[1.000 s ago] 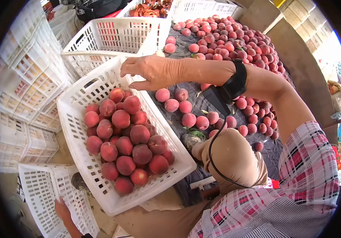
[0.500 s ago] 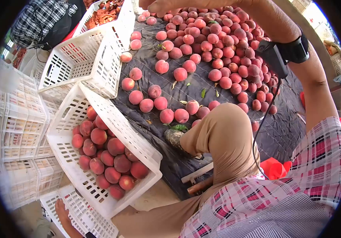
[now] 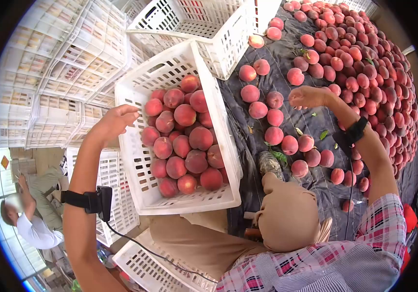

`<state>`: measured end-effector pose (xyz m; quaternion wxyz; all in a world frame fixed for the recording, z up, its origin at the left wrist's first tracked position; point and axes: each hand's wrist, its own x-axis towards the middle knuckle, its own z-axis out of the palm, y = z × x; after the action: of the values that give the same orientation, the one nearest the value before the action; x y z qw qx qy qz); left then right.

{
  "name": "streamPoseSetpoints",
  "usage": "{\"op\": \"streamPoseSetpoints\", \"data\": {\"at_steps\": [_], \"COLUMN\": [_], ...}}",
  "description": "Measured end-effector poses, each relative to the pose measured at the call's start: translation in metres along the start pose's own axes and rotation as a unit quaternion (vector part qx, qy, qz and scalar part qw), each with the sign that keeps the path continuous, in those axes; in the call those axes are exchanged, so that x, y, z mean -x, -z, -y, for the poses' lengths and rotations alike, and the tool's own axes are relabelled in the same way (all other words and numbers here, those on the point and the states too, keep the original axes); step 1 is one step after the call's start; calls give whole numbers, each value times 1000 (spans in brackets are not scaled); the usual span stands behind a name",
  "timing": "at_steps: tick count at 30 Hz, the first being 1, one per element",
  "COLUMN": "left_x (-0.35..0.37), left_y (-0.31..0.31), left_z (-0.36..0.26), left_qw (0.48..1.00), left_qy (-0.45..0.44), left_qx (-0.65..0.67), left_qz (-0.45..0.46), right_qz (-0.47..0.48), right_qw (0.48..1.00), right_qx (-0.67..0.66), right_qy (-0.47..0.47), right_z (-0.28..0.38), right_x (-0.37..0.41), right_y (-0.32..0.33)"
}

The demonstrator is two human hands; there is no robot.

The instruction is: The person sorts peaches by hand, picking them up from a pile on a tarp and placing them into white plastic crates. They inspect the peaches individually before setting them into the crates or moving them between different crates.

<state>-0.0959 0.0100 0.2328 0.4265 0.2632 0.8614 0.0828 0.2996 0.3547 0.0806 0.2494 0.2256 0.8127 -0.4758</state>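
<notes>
My left hand (image 3: 116, 122) is at the left rim of a white plastic crate (image 3: 221, 121), its loosely bent fingers apart and reaching over the edge, holding nothing. Inside the crate lie many red peaches (image 3: 185, 115), piled in its middle and lower part. On the other side, my right hand (image 3: 310, 98) hovers over a black ground sheet (image 3: 279, 187) with its fingers curled closed; no peach shows in it. Close below and left of that hand are loose peaches (image 3: 274, 100) lying in a scattered line.
A large heap of peaches (image 3: 364, 63) covers the sheet at the right. Behind the filled crate stands another white crate (image 3: 218, 44). Stacked crates (image 3: 77, 68) rise at the left. Cables run from my wrist bands. A person in a white top (image 3: 36, 228) is at the lower left.
The view has turned toward the left. My right hand has come down from high over the peaches to just above the sheet. My left hand has risen from beside the crate to its rim.
</notes>
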Motion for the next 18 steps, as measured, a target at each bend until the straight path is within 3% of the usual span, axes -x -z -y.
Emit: {"op": "streamPoseSetpoints", "data": {"at_steps": [1,3,5,6,7,9,11,13,15,17,18], "left_x": [-17,-56,-97,-116,-138,-173,-191,-219,-227,-201,-197], "left_y": [3,-12,-28,-36,-43,-50,-61,-68,-78,-84,-82], "left_z": [6,26,48,61,75,89,90,98,101,79,77], "left_qw": [1000,991,988,986,987,972,970,962,974,928,925], "left_qy": [2,-27,-24,-26,-20,-99,-118,-180,-164,-124,-93], "left_qx": [14,70,78,89,88,24,18,-43,-17,-273,-303], "left_qz": [-19,-111,-128,-137,-133,-211,-213,-203,-153,-220,-212], "right_qz": [-52,-64,-117,-164,-158,-129,-119,-133,-145,-117,-115], "right_qw": [996,993,966,974,975,985,986,982,977,983,983], "right_qx": [-69,-97,-215,-99,-104,-67,-52,-118,-138,-124,-127], "right_qy": [21,6,78,120,118,94,100,66,72,67,64], "right_z": [-8,-16,-27,-31,-31,-29,-44,-50,-60,-67,-68], "right_x": [-21,-60,-81,-85,-83,-77,-82,-83,-86,-84,-83], "right_y": [-6,-20,-44,-53,-61,-68,-79,-89,-100,-107,-110]}}
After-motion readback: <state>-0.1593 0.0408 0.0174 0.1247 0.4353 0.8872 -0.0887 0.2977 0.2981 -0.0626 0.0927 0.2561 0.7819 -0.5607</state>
